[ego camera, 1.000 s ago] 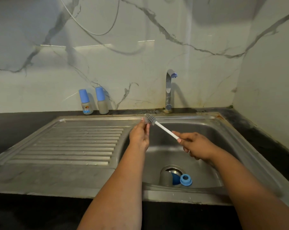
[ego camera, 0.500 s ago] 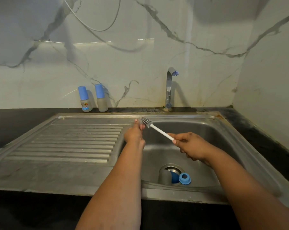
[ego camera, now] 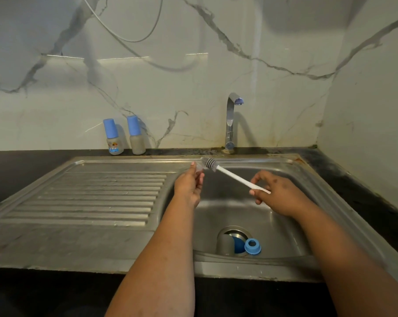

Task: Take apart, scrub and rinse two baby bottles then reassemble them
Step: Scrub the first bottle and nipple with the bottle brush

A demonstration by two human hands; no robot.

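Centre of frame, above the sink (ego camera: 312,179): left hand (ego camera: 189,186) pinches a small clear teat (ego camera: 199,167) between its fingertips. Right hand (ego camera: 278,193) grips the white handle of a bottle brush (ego camera: 230,173); its grey bristle head sits just beside the teat, contact unclear. At the basin bottom, by the drain: a blue screw ring (ego camera: 252,246) next to a bottle body (ego camera: 225,244) lying on its side. Two capped baby bottles (ego camera: 124,137) stand upright on the dark bench (ego camera: 22,165), left of the tap (ego camera: 230,122).
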